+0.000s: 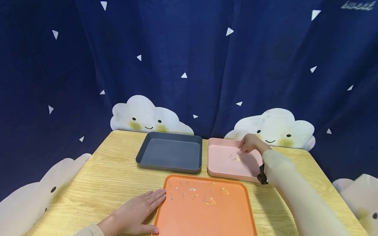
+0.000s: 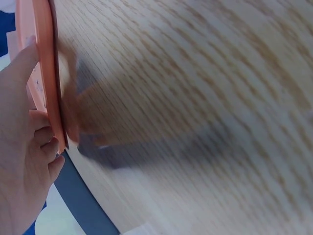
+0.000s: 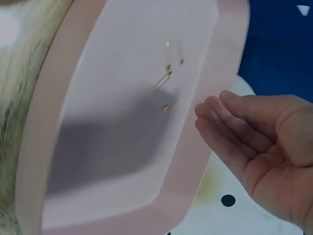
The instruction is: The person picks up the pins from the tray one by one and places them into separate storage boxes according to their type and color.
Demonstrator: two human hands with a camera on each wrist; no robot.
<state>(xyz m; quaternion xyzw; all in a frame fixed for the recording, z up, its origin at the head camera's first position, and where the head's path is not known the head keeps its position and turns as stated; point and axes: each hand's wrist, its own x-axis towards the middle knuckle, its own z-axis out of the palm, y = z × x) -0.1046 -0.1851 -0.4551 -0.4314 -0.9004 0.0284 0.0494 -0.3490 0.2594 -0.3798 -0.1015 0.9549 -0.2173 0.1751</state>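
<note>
My left hand (image 1: 138, 209) rests against the left rim of the orange tray (image 1: 203, 219), its fingers mostly straight and the thumb at the rim. Silver safety pins (image 1: 192, 189) and gold safety pins (image 1: 225, 190) lie scattered over the tray's far half. Over the far right of the pink tray (image 1: 227, 173) hovers my right hand (image 1: 251, 143). In the right wrist view, the loosely bent fingers (image 3: 234, 127) of that hand show nothing between thumb and fingertips. Several gold safety pins (image 3: 168, 73) lie on the pink tray's floor, beside the hand's shadow.
A dark grey tray (image 1: 171, 154) stands left of the pink one, behind the orange tray. All three are on a wooden table (image 1: 118, 164). A blue curtain (image 1: 183, 49) with white clouds hangs behind the table's far edge.
</note>
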